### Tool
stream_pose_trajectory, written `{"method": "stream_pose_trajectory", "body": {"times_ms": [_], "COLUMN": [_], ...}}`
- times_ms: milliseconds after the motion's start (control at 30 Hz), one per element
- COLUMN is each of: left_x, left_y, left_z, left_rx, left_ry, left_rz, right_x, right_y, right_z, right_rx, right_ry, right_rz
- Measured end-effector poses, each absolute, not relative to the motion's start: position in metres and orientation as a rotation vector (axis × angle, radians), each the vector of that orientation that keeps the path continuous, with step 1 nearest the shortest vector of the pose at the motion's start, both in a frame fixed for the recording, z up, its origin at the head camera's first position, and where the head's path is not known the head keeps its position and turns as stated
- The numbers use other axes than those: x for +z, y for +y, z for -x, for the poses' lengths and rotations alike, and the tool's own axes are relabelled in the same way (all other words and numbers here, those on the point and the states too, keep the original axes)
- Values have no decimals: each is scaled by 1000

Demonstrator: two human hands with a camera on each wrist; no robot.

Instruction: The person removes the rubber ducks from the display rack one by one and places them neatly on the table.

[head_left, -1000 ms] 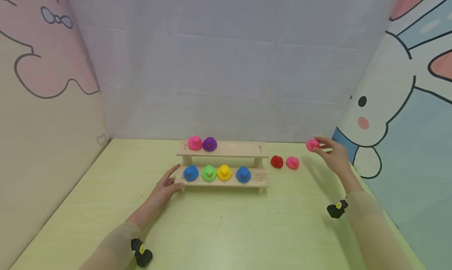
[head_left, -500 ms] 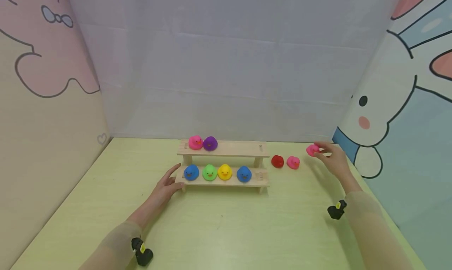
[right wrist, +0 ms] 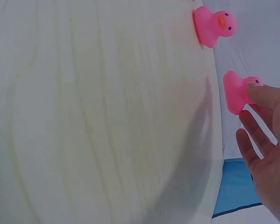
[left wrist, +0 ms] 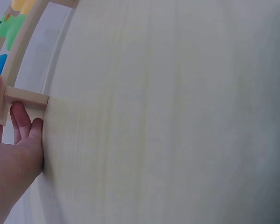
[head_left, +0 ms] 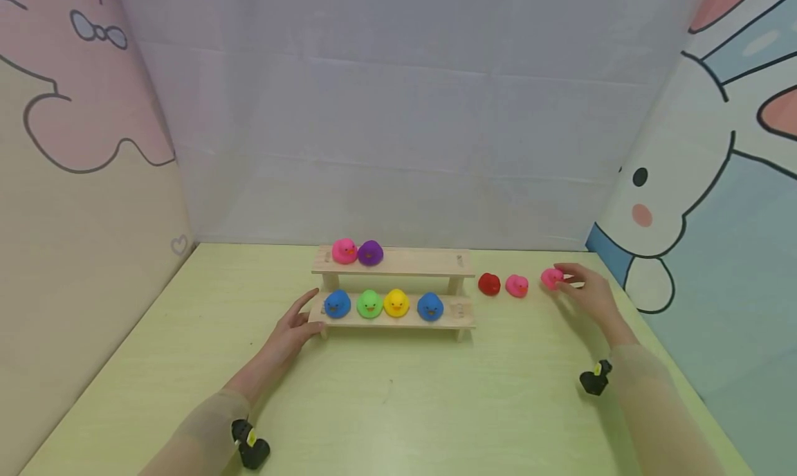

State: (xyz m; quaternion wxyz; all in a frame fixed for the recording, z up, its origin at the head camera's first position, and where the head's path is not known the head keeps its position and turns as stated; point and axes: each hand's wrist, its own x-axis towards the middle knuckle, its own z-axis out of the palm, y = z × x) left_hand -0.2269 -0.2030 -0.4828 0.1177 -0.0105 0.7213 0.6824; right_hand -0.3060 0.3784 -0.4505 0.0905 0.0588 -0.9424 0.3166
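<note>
Pinched between the thumb and fingers of my right hand [head_left: 590, 293] is a pink rubber duck [head_left: 551, 278], held just off the table as the right wrist view shows. My left hand [head_left: 294, 331] grips the left end of a two-step wooden stand [head_left: 398, 319], with fingertips against its leg [left wrist: 28, 97] in the left wrist view. On the lower step sit a blue duck [head_left: 337, 304], a green duck [head_left: 370, 304], a yellow duck [head_left: 396, 303] and a second blue duck [head_left: 430, 307]. A pink duck [head_left: 344, 251] and a purple duck [head_left: 370, 253] share the upper step's left side.
Right of the stand, a red duck [head_left: 489, 284] and another pink duck [head_left: 517, 286] rest on the pale yellow-green table [head_left: 398, 407]. A plain white sheet [head_left: 398, 130] closes off the back, and printed panels flank both sides, the right one [head_left: 735, 268] near my right arm.
My right hand has lowered toward the table with the pink duck, shifting slightly nearer to me. The left hand and the stand have stayed in place.
</note>
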Motion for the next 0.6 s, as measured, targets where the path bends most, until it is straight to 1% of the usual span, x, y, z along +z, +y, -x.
{"method": "stream_pose_trajectory", "body": {"times_ms": [600], "left_x": [-481], "left_y": [-203], "left_z": [226], "left_rx": [1980], "left_ry": [2115], "left_rz": [72], "right_x": [-463], "right_y": [378], "right_z": [302], "right_rx": [976], "right_ry": [-2905], "right_rz": [-164]}}
